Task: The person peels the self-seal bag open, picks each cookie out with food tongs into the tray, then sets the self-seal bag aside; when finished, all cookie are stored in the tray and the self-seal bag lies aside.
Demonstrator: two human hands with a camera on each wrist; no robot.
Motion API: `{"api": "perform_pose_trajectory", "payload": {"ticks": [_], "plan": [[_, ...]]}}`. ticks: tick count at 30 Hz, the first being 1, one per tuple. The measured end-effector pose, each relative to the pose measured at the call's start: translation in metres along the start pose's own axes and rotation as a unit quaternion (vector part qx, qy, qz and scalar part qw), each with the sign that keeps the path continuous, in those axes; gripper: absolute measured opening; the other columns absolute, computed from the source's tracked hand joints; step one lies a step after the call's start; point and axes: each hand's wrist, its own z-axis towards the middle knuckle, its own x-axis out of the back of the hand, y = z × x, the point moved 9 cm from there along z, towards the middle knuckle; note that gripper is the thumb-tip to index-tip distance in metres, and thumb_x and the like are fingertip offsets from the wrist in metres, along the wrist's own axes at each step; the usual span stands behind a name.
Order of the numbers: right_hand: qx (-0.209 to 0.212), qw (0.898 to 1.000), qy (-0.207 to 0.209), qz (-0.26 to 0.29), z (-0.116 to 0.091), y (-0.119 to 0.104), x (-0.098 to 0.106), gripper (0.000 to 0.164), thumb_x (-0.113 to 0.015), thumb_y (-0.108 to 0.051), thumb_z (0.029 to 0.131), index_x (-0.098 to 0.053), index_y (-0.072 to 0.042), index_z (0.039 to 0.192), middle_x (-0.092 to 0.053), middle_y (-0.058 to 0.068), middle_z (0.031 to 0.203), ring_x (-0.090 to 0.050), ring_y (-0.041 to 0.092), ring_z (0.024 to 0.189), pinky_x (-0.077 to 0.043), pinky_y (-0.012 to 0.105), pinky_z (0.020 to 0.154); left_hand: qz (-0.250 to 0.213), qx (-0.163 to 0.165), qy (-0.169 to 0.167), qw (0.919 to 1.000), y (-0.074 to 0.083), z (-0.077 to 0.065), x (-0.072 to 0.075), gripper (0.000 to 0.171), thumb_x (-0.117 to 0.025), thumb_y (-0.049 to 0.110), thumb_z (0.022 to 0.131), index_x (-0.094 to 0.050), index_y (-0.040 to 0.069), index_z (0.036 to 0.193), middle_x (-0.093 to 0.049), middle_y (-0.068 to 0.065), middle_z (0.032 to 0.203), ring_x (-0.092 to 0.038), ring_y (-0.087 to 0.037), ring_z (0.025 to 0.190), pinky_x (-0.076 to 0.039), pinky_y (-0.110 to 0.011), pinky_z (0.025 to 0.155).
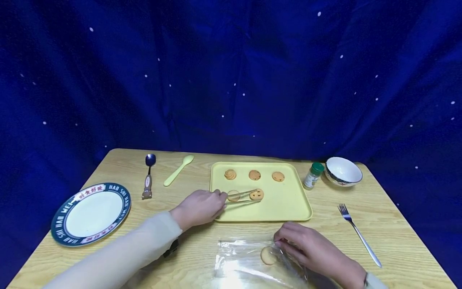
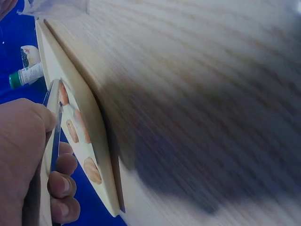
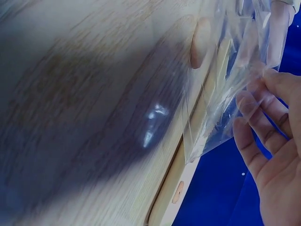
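Observation:
My left hand (image 1: 203,206) grips a pair of thin gold tongs (image 1: 242,202), reaching over the left front of the yellow tray (image 1: 281,208). The tong tips lie on either side of a round cookie with small holes (image 1: 256,194). A plain pale cookie (image 1: 232,198) sits between the tong arms, nearer my fingers. My right hand (image 1: 310,245) pinches the edge of a clear plastic bag (image 3: 218,108) in front of the tray. One round pale cookie (image 1: 268,255) shows inside the bag.
Along the tray's back lie a swirled cookie (image 1: 230,174) and two round cookies (image 1: 254,175). A green-capped jar (image 1: 313,176), a bowl (image 1: 343,170) and a fork (image 1: 359,235) are on the right. To the left are a plate (image 1: 94,212) and two spoons (image 1: 178,170).

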Motion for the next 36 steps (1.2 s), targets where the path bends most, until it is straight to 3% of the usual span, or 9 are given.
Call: {"api": "perform_pose_trajectory", "payload": {"ticks": [10,18,22,30,36], "plan": [[-0.001,1.0,0.004,0.0,-0.001,0.0,0.0,0.008,-0.056,-0.021,0.098,-0.062,-0.027,0.099,-0.059,-0.017,0.095,-0.05,-0.009,0.081,-0.044,0.009,0.069,0.004,0.013,-0.015,0.9998,0.003,0.002,-0.002,0.023,-0.056,0.031,0.095,-0.057,0.009,0.094,-0.064,-0.002,0.079,-0.058,-0.009,0.057,-0.049,-0.026,0.051],[-0.011,1.0,-0.002,0.006,-0.001,0.001,-0.001,0.008,-0.057,-0.021,0.098,-0.062,-0.028,0.1,-0.059,-0.018,0.096,-0.051,-0.009,0.082,-0.046,0.011,0.069,-0.044,0.035,-0.022,0.9982,-0.007,-0.009,0.009,0.026,-0.053,0.036,0.096,-0.057,0.009,0.096,-0.056,0.001,0.074,-0.05,-0.007,0.055,-0.046,-0.027,0.051],[-0.002,1.0,0.004,-0.002,0.0,0.0,0.0,0.008,-0.058,-0.02,0.097,-0.062,-0.027,0.1,-0.059,-0.017,0.096,-0.052,-0.008,0.083,-0.046,0.011,0.07,-0.079,0.038,-0.027,0.9958,-0.016,-0.03,0.016,0.024,-0.054,0.037,0.096,-0.055,0.012,0.093,-0.051,0.005,0.072,-0.043,-0.003,0.053,-0.042,-0.024,0.049],[0.015,1.0,0.014,-0.024,0.004,-0.003,0.002,0.008,-0.06,-0.018,0.096,-0.062,-0.025,0.099,-0.059,-0.018,0.096,-0.055,-0.008,0.087,-0.043,0.006,0.075,-0.116,0.025,-0.046,0.9918,-0.026,-0.092,0.028,0.019,-0.057,0.035,0.095,-0.054,0.017,0.094,-0.046,0.012,0.073,-0.037,0.002,0.053,-0.034,-0.02,0.047],[0.026,0.999,0.024,-0.027,0.003,-0.003,0.005,0.007,-0.059,-0.019,0.096,-0.062,-0.025,0.098,-0.059,-0.018,0.095,-0.054,-0.007,0.087,-0.04,0.005,0.076,-0.116,-0.003,-0.01,0.9932,-0.026,-0.121,0.05,0.02,-0.059,0.035,0.094,-0.057,0.017,0.103,-0.047,0.015,0.076,-0.035,0.006,0.055,-0.033,-0.018,0.047]]}}
